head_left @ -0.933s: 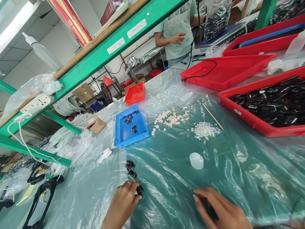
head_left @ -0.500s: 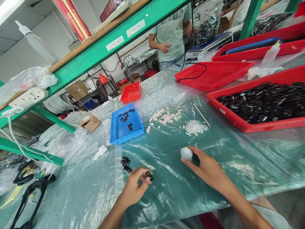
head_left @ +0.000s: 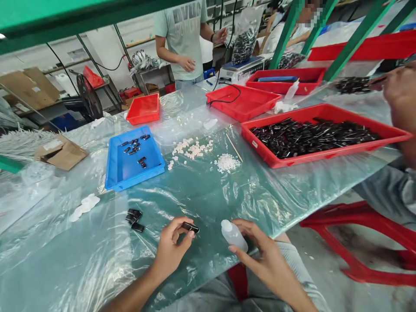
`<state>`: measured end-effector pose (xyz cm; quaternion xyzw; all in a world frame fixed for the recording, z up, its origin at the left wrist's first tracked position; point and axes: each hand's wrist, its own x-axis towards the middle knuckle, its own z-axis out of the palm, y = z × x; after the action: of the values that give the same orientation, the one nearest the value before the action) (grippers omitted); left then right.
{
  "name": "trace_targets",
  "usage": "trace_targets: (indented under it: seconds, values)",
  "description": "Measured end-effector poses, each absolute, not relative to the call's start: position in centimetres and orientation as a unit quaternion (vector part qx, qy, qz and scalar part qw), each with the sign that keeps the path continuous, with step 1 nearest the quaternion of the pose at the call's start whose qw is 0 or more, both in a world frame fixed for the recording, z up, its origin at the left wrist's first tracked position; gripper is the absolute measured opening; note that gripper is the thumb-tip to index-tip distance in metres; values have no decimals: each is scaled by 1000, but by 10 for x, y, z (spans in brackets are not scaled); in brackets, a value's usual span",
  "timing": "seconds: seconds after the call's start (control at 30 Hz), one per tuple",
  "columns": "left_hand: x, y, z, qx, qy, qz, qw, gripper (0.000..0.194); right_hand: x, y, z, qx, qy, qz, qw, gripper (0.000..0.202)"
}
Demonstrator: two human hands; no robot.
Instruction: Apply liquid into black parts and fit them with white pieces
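Note:
My left hand pinches a small shiny black part between thumb and fingers, above the plastic-covered table. To its right, my right hand holds a translucent white bottle, its rounded top tilted up and to the left. Several black parts lie in a small heap left of my left hand. Farther back sits a blue tray with more black parts inside. Beside that tray are scattered cream pieces and a pile of small white bits.
A large red tray full of black parts stands at the right, with a thin stick left of it. Other red trays are behind. One person stands across the table; another person's hand shows at the right edge. A red stool stands below.
The view has swung right, bringing in the stool and another person's arm. The bottle now shows more of its side, and the black part in my left hand appears lengthwise.

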<state>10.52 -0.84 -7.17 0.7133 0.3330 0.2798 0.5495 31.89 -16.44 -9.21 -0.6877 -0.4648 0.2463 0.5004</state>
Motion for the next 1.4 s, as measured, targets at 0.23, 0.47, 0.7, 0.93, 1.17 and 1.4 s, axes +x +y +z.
trace_targets:
  seconds: [0.23, 0.47, 0.7, 0.93, 1.17, 1.4]
  values:
    - [102, -12, -71, 748, 268, 272, 543, 31, 310, -158, -78, -658, -484, 251, 519, 30]
    - [102, -13, -69, 865, 219, 276, 357, 51, 311, -169, -64, -658, -466, 212, 552, 33]
    - [103, -16, -59, 876, 170, 285, 350, 37, 305, -180, -61, -661, -467, 177, 560, 31]
    - [106, -16, -57, 883, 149, 292, 336, 23, 297, -180, -50, -669, -507, 145, 523, 37]
    - [104, -15, -60, 891, 126, 282, 333, 25, 291, -188, -43, -663, -579, 71, 469, 56]
    - [105, -15, -57, 897, 115, 279, 322, 21, 289, -192, -39, -655, -612, 27, 442, 54]
